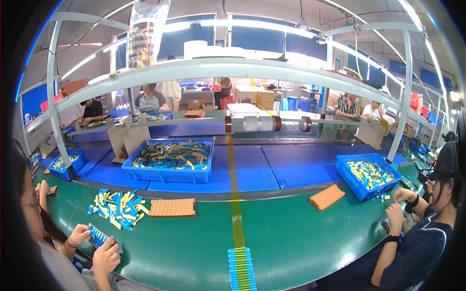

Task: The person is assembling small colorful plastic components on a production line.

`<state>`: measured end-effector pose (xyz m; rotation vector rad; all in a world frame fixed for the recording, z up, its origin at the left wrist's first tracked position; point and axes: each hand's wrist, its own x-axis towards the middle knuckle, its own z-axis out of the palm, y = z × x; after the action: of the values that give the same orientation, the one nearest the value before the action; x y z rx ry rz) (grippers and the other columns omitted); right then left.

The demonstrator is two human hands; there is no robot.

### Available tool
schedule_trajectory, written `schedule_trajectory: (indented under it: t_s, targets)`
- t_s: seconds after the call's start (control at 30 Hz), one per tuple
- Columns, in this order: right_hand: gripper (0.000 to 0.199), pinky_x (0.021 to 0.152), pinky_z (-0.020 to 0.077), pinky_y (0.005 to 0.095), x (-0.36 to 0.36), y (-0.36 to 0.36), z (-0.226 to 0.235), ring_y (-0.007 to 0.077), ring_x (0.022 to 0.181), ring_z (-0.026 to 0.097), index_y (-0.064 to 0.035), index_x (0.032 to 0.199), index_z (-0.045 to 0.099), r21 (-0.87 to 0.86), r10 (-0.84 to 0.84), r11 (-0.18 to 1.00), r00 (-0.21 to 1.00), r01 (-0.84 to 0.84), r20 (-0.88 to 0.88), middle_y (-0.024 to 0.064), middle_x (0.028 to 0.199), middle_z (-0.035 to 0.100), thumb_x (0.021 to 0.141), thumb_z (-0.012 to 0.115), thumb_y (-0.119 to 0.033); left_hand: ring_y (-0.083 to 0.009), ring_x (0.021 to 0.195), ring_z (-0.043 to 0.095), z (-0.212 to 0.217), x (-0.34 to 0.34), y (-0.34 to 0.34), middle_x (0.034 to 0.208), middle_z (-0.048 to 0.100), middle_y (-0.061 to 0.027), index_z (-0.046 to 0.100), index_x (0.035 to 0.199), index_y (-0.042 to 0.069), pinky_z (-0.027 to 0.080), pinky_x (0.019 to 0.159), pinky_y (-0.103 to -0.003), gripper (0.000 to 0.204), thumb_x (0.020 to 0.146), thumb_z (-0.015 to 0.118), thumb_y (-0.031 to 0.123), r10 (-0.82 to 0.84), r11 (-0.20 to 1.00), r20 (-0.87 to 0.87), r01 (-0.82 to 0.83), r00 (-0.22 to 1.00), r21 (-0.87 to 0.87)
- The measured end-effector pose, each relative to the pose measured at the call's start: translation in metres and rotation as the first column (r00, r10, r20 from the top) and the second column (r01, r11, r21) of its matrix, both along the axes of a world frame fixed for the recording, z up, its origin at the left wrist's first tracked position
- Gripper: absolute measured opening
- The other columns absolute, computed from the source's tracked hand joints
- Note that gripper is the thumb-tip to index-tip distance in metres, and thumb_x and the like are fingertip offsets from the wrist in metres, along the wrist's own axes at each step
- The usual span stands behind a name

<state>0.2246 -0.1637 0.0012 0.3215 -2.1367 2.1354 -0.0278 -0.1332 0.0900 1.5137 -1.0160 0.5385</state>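
Note:
Neither of my hands shows in the head view. Straight below me, a row of small blue pieces [241, 269] lies on the green belt [291, 237] at the lower edge. A strip of yellow tape [235, 203] runs over the row and up across the belt to the tape rolls [262, 123] on a rod. An orange ridged tray [172, 207] lies left of the strip, next to a loose pile of blue and yellow pieces [118, 207]. A second orange tray [327, 197] lies to the right.
A large blue bin [170, 173] of blue and yellow pieces stands behind the belt, a smaller one [353, 180] at the right, another [65, 170] at the left. A co-worker's hands [99, 247] at lower left hold a tray of blue pieces. Another person [417, 242] sits at the right. A white frame [218, 68] arches overhead.

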Motion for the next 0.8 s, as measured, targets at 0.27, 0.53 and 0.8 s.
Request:
schedule_trajectory:
  t_s: [0.27,0.53,0.8]
  targets:
    - [0.022,0.069,0.0445,0.0311,0.023,-0.002,-0.077,0.0265,0.077,0.057,-0.0015,0.094,0.057,0.614,-0.442,0.785,0.768,0.082,0.464,0.0141,0.088,0.059,0.077,0.052,-0.014,-0.0304,0.076,0.054,-0.02,0.003,0.007,0.082,0.055,-0.016,0.057,0.087,-0.005,0.043,0.067,-0.039,0.038,0.087,0.044,0.031,0.077,0.994,-0.125,-0.067,0.989,0.081]
    - [0.025,0.075,0.0452,0.0303,0.014,0.044,0.029,0.0188,0.088,0.056,-0.0067,0.105,0.054,0.393,-0.755,0.651,0.504,0.65,0.419,0.013,0.1,0.057,0.083,0.051,-0.018,-0.0307,0.084,0.053,-0.031,-0.009,0.04,0.093,0.057,-0.0134,0.054,0.104,0.003,0.041,0.077,-0.041,0.031,0.087,0.045,0.027,0.496,0.716,-0.772,-0.69,0.398,0.105]
    - [0.04,0.079,0.0404,0.0343,-0.015,0.148,-0.01,0.0255,0.088,0.049,0.0024,0.102,0.048,0.702,-0.972,0.212,0.22,0.68,0.08,0.0162,0.097,0.049,0.078,0.054,-0.029,-0.0308,0.087,0.05,-0.119,0.012,0.129,0.09,0.048,-0.0193,0.051,0.097,-0.003,0.042,0.078,-0.033,0.045,0.078,0.054,0.037,0.835,-0.046,-0.298,-0.598,-0.462,0.8]
